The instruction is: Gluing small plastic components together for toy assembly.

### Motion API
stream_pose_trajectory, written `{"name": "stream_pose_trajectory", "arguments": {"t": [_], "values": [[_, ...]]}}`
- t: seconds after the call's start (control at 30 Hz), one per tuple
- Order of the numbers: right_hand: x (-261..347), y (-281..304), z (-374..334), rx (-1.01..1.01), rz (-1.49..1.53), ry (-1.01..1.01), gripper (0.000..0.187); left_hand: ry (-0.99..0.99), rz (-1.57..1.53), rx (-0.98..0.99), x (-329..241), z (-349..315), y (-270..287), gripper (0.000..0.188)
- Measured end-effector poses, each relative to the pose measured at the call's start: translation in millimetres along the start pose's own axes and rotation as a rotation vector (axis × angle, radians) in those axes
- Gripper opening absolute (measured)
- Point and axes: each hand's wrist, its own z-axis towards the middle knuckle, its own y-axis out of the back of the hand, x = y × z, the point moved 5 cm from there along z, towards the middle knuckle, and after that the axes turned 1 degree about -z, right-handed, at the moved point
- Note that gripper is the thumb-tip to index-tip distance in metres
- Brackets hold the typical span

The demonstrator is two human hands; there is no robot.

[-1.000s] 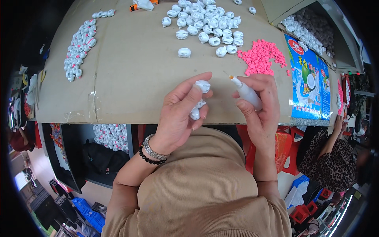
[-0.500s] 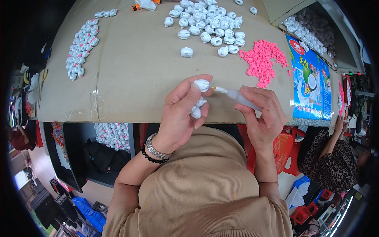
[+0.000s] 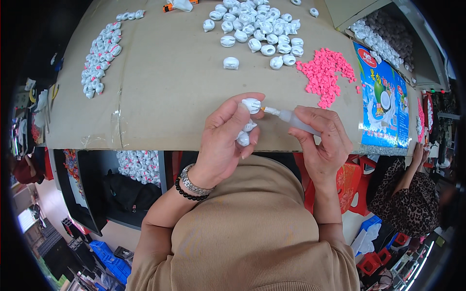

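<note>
Lying at the left, a band of white and pink pieces point(image 3: 101, 60) is being borne by the table point(image 3: 160, 97). Further right, a small rounded white piece point(image 3: 251, 105) is being pinched between thumb and fingers of the left hand point(image 3: 224, 127), while more white pieces point(image 3: 243, 138) are being cradled below it. It is being judged light, firm and rather smooth, best held by its sides. Toward its right end the nozzle point(image 3: 272, 111) of a translucent squeeze bottle point(image 3: 297, 122) is being pointed; whether contact is being made cannot be told. The bottle, probably soft-walled and calling for gentle pressure, is being gripped around its body by the right hand point(image 3: 326, 138).
</note>
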Motion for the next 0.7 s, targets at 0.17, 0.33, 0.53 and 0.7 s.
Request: {"name": "stream_pose_trajectory", "arguments": {"t": [0.17, 0.33, 0.53, 0.7], "values": [[-2.9, -0.4, 0.1, -0.010, -0.010, 0.007, 0.032, -0.007, -0.001, 0.007, 1.6, 0.4, 1.1, 0.037], [-2.3, 1.7, -1.1, -0.016, 0.007, -0.004, 0.033, -0.025, -0.007, 0.010, 1.6, 0.4, 2.8, 0.036], [-5.2, 2.1, -2.4, -0.014, -0.015, 0.004, 0.033, -0.037, -0.017, 0.009, 1.8, 0.3, 3.5, 0.036], [-6.0, 2.6, -4.0, -0.011, -0.008, -0.028, 0.031, -0.047, -0.030, -0.003, 1.8, 0.7, 2.5, 0.036]]}}
